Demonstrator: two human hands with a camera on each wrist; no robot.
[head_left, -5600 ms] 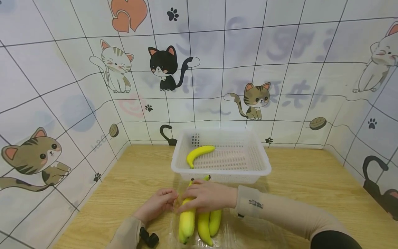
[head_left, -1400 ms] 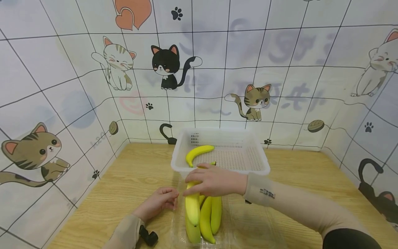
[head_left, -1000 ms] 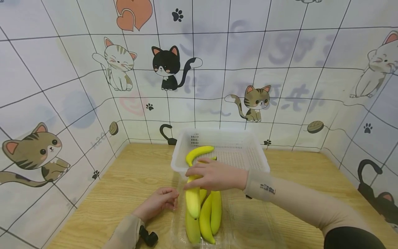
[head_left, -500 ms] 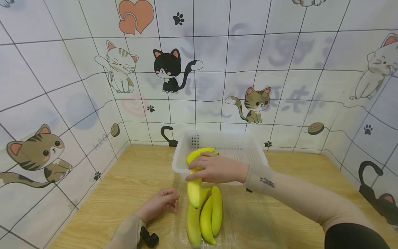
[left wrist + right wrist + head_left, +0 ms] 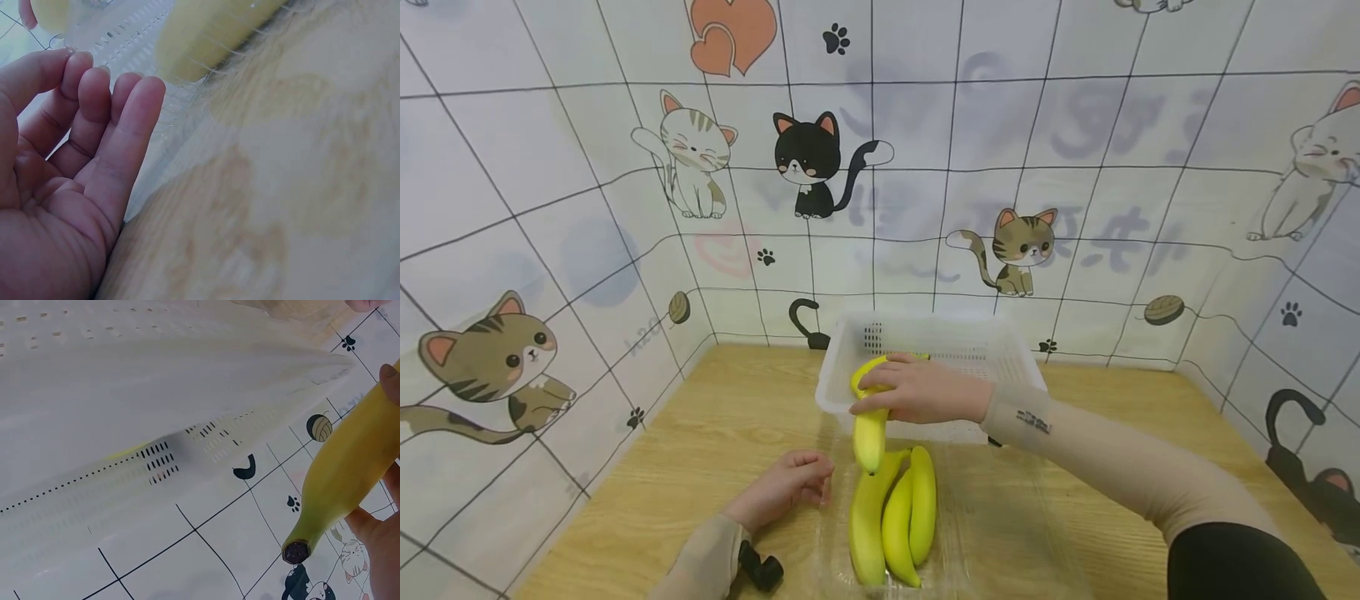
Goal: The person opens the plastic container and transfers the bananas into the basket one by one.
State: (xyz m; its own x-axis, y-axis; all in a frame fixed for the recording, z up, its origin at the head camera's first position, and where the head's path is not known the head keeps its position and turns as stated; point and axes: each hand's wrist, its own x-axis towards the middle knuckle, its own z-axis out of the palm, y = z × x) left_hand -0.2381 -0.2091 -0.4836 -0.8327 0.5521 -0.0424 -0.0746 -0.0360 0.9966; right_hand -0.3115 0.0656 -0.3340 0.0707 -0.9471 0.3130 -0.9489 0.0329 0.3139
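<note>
My right hand (image 5: 921,392) grips a yellow banana (image 5: 340,469) by its middle, with fingers and thumb round it. The banana hangs over the near rim of a white perforated basket (image 5: 1033,379), its lower end pointing toward me. Another banana (image 5: 863,379) lies inside the basket, partly hidden by my hand. Below, three bananas (image 5: 867,533) lie side by side in a clear plastic box (image 5: 1000,517). At that box's left edge my left hand (image 5: 782,490) stays low, thumb and fingertips pinching the thin clear rim in the left wrist view.
Light wood-grain table (image 5: 730,417) lies under everything. A tiled wall covering (image 5: 910,125) with cartoon cats rises behind the basket and on both sides. A black wrist device (image 5: 762,573) sits on the left sleeve.
My right hand has lifted a banana from the plastic box and carried it up and away from me, to the basket's near rim. The left hand has barely moved.
</note>
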